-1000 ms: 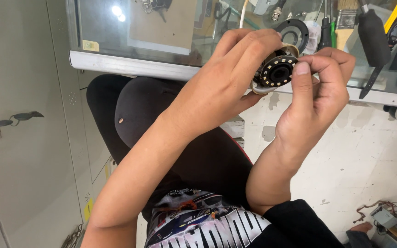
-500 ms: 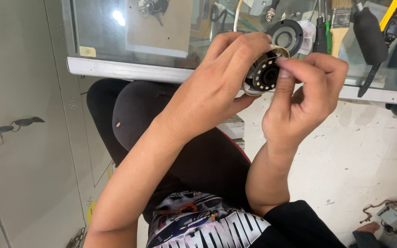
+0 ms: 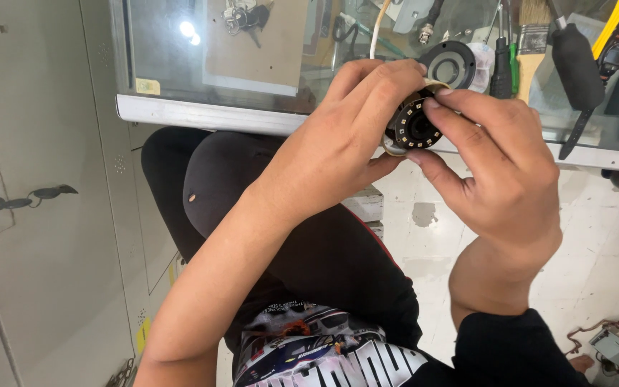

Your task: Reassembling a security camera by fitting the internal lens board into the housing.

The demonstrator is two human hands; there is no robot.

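Both hands gripping a small round black ring of white light dots (image 3: 413, 125), just in front of the glass-topped counter (image 3: 202, 115).
Left hand (image 3: 338, 154) is clasping its rim; right hand (image 3: 499, 161) is pinching its face; beyond, on the counter, a black round speaker-like disc (image 3: 450, 64) is lying.

The left arm (image 3: 252, 244) is bare; the right wrist wears a black sleeve (image 3: 510, 351). Black trousers (image 3: 309, 244), a printed black shirt (image 3: 324, 351).

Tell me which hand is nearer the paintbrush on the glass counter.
Right. The right hand sits just below the paintbrush, pinching the round black LED ring. The left hand holds the ring from the other side, farther from the brush.
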